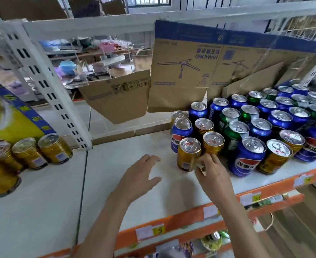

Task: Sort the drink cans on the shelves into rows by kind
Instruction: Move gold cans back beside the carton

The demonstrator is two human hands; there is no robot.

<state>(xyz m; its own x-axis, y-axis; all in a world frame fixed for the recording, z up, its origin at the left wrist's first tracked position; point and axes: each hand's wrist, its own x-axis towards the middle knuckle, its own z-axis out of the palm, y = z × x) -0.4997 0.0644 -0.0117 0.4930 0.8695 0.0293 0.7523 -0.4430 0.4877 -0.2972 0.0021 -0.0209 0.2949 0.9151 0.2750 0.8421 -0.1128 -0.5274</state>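
While my right hand (208, 169) pinches the lower wall of the gold ribbed drink can (188, 154) at the near left corner of the mixed cluster, that can stands upright on the white shelf board (116, 183), touching a second gold can (213, 143) just behind and to its right. I judge it a full, sealed tin: fairly heavy for its size, stiff in the wall, smooth and a bit slippery on the printed label, so fingertips low on one side may let it tip; wrapping thumb and fingers round the middle of the body would carry it more surely. My left hand (144, 174) hovers flat and spread above the bare board just left of the can, holding nothing. Behind and to the right crowd blue cola cans (248, 157) and green cans (234, 135) with more gold ones among them, unsorted. Well apart at the left stands a row of matching gold cans (54, 148), where I judge this one belongs. Brown cardboard sheets (183, 71) lean behind the cluster.
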